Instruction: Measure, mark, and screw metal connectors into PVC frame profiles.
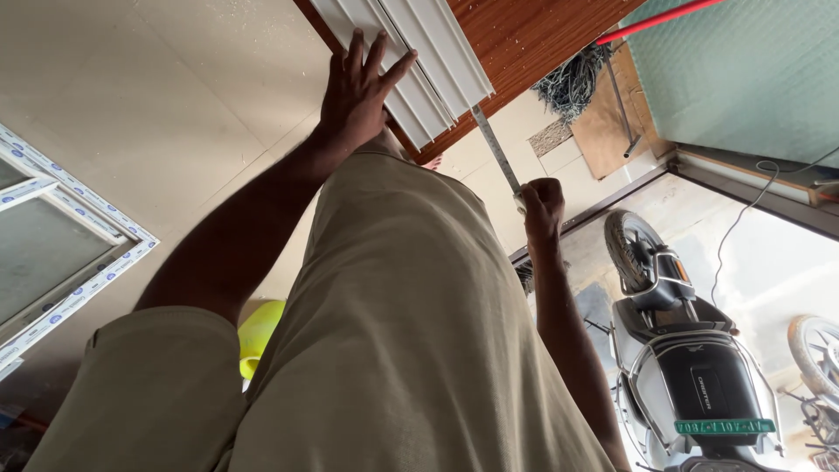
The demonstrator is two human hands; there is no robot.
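Observation:
My left hand lies flat with fingers spread on a white ribbed plastic profile, which rests on a reddish-brown wooden board. My right hand is closed in a fist around the end of a metal measuring tape. The tape's blade runs from that fist up to the end of the white profile. My beige-clothed body fills the middle of the view and hides what lies below the hands.
A white-framed window unit lies on the pale floor at left. A yellow object peeks out beside my clothing. A parked scooter stands at right, with a second wheel further right. A red rod and tangled wires are at top.

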